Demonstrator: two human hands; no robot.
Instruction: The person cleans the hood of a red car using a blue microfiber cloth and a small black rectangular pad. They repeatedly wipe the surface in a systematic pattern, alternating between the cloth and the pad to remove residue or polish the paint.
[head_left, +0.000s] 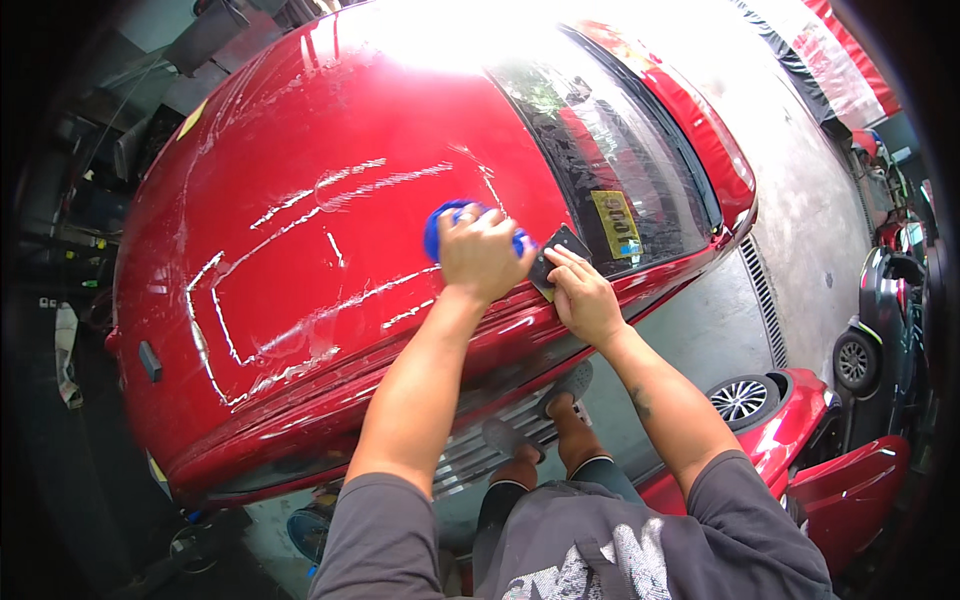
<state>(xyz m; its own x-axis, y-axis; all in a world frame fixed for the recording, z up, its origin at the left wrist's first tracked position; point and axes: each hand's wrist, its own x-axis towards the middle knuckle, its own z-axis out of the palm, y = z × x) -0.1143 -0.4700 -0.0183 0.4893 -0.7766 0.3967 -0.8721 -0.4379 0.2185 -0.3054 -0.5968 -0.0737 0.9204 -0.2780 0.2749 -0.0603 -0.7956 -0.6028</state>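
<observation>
In the head view, your left hand is curled over a bunched blue cloth on the red car roof, motion-blurred, its palm and most of the cloth's middle hidden. Your right hand grips a flat dark block at the roof's edge by the windshield; your fingers cover part of it, and its underside cannot be seen. Glare washes out the roof's far edge, and the picture's lower rim cuts off your dark shirt
</observation>
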